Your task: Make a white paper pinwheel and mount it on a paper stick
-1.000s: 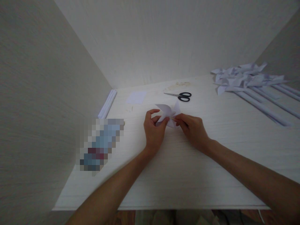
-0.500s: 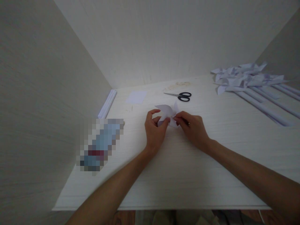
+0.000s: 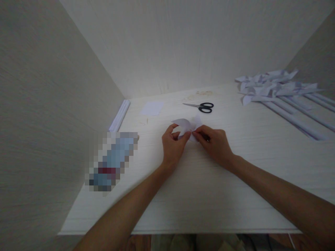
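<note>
Presently, left hand (image 3: 174,148) pinches the curled paper (image 3: 182,123) just beyond its thumb; right hand (image 3: 216,144) pinched narrow at the paper's centre, contents unclear. Judged: centre-joining step; next calls for steady left pinch.

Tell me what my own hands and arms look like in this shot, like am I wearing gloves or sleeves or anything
Each grip is a bare hand: no glove shows on the left hand or the right hand. Both forearms are uncovered, with no sleeve, watch or bracelet visible. It's too dim to rule out a ring.
</note>
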A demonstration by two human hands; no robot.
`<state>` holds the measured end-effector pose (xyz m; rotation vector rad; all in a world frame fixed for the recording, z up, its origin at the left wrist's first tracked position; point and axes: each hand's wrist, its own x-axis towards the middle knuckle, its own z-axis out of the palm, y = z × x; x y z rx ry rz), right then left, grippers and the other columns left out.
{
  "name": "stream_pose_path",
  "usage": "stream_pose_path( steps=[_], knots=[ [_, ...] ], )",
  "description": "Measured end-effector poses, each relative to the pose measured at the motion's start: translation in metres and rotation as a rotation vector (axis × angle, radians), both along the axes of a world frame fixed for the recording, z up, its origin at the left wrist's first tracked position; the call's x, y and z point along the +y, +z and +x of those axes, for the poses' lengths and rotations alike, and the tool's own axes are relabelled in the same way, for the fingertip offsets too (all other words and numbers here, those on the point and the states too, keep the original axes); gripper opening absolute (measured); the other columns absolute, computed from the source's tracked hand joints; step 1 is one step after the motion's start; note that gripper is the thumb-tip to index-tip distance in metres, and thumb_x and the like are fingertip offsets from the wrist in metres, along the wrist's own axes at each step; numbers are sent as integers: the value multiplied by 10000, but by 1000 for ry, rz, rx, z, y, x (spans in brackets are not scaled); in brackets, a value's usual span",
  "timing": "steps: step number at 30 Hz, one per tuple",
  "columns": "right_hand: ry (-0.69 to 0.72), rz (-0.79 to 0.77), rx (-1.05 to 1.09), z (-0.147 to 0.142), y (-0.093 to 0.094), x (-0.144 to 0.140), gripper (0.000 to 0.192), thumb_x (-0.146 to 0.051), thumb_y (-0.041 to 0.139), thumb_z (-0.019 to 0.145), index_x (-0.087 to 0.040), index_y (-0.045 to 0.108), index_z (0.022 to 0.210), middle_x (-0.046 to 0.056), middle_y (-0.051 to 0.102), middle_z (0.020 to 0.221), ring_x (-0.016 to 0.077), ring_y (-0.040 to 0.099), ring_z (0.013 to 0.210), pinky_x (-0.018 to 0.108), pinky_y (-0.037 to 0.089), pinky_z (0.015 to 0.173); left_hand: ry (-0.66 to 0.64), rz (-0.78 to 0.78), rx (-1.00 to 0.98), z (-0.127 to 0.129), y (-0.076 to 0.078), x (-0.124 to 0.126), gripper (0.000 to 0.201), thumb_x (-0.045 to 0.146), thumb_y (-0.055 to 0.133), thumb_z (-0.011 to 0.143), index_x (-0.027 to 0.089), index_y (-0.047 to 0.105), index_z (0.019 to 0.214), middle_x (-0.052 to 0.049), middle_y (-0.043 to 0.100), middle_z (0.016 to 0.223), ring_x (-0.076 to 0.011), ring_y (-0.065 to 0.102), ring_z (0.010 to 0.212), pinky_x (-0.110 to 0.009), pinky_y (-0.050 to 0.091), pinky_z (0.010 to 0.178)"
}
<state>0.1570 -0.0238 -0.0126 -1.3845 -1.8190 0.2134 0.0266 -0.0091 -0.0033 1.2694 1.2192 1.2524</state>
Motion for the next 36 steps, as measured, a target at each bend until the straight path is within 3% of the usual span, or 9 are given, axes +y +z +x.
stream_pose_path(
  steps=[5, 15, 36],
  knots=[
    [22, 8, -5, -1, 1, 0, 142, -252, 501, 777, -168, 571, 686, -10, 584, 540, 91, 489, 453, 200, 339, 480, 42, 14, 19, 1, 2, -1, 418, 230, 666, 543, 147, 507, 921, 13, 611, 571, -105, 552, 470, -183, 386, 424],
    [10, -97, 345, 5, -1, 8, 152, -271, 509, 759, -152, 566, 683, 4, 583, 554, 93, 486, 462, 201, 353, 453, 136, 37, -23, -2, 1, 3, 407, 176, 636, 546, 149, 494, 926, 15, 608, 569, -108, 561, 475, -191, 402, 433],
    [69, -111, 317, 3, -1, 7, 140, -255, 515, 760, -150, 582, 697, 4, 585, 563, 109, 527, 509, 210, 383, 489, 122, 43, -11, -2, 1, 2, 357, 177, 640, 552, 158, 497, 878, 18, 615, 567, -108, 558, 471, -192, 394, 433]
  ],
)
